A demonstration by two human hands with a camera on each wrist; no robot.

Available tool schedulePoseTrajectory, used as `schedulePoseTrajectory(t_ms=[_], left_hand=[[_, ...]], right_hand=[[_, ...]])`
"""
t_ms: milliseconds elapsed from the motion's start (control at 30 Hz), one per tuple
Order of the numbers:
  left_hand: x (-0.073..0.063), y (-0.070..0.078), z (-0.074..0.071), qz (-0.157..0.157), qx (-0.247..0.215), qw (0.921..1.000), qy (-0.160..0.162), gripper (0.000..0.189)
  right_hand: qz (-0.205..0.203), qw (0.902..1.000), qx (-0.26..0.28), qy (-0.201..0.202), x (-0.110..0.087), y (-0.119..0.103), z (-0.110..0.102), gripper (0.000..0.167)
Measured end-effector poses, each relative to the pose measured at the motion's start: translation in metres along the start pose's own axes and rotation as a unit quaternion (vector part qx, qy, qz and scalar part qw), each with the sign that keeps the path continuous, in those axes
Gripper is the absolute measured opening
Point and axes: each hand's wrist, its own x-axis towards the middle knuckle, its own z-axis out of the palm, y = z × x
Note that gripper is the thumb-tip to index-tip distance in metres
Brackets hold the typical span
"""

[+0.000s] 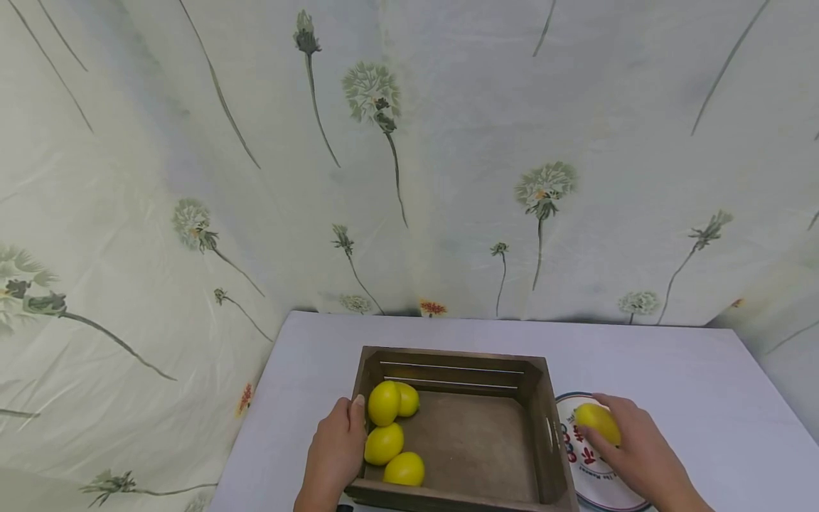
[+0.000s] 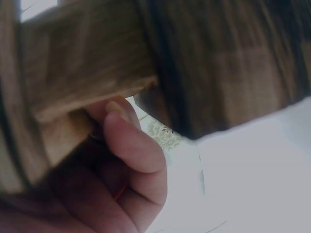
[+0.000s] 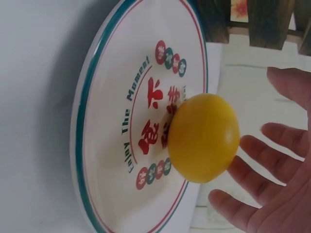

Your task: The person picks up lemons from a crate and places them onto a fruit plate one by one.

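A brown slatted wooden crate (image 1: 473, 448) stands on the table, with several yellow lemons (image 1: 384, 403) grouped along its left side. My left hand (image 1: 335, 448) grips the crate's left wall; in the left wrist view its fingers (image 2: 136, 145) curl at the edge of a slat. To the right of the crate, a single lemon (image 3: 204, 138) rests on a white plate (image 3: 109, 160) with a green rim and red lettering. Around that lemon my right hand (image 1: 640, 444) is spread, thumb on one side; the right wrist view shows its fingers (image 3: 277, 165) loosely extended, apart from the fruit.
A white cloth covers the table (image 1: 326, 341). Behind and to the left hangs a pale curtain (image 1: 448, 142) printed with dandelions. The plate lies close against the crate's right wall. A small dark object (image 1: 345, 508) shows at the bottom edge by the crate's front corner.
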Motion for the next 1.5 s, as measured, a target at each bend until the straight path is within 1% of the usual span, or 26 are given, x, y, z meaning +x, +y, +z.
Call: schedulePoseTrajectory(t_ms=[133, 267, 433, 633, 867, 1000, 1033, 1167, 1233, 1400, 1500], left_hand=[[0.000, 0.000, -0.001, -0.001, 0.003, 1.0000, -0.003, 0.045], [0.000, 0.000, -0.001, 0.002, -0.001, 1.0000, -0.004, 0.046], [0.000, -0.001, -0.001, 0.004, -0.004, 1.0000, -0.004, 0.047], [-0.001, 0.000, -0.001, 0.002, -0.008, 0.9999, -0.008, 0.047], [-0.001, 0.000, -0.001, 0.001, -0.006, 1.0000, -0.006, 0.047], [0.000, 0.000, 0.000, -0.001, -0.007, 1.0000, -0.006, 0.047], [0.000, 0.000, 0.000, -0.001, -0.008, 1.0000, -0.005, 0.047], [0.000, 0.000, 0.000, 0.000, -0.009, 0.9999, -0.005, 0.047], [0.000, 0.000, 0.000, -0.001, -0.008, 1.0000, -0.005, 0.047], [0.000, 0.001, 0.000, -0.007, -0.008, 0.9999, -0.005, 0.046], [-0.001, 0.001, -0.001, -0.009, -0.011, 0.9999, -0.006, 0.044]], right_hand=[[-0.013, 0.9996, 0.019, 0.017, -0.003, -0.007, -0.002, 0.069], [-0.029, 0.9982, 0.040, 0.036, -0.005, -0.019, -0.008, 0.061], [-0.054, 0.9954, 0.049, 0.062, -0.006, -0.033, -0.014, 0.051], [-0.070, 0.9917, 0.059, 0.090, -0.008, -0.045, -0.019, 0.043], [-0.092, 0.9864, 0.068, 0.119, -0.011, -0.065, -0.029, 0.042], [-0.105, 0.9844, 0.072, 0.121, -0.013, -0.079, -0.036, 0.043], [-0.109, 0.9837, 0.081, 0.118, -0.013, -0.082, -0.037, 0.043], [-0.120, 0.9822, 0.088, 0.115, -0.013, -0.092, -0.039, 0.044], [-0.127, 0.9815, 0.085, 0.116, -0.012, -0.096, -0.039, 0.044], [-0.162, 0.9769, 0.053, 0.128, -0.009, -0.104, -0.039, 0.045], [-0.181, 0.9737, 0.057, 0.126, -0.006, -0.110, -0.039, 0.043]])
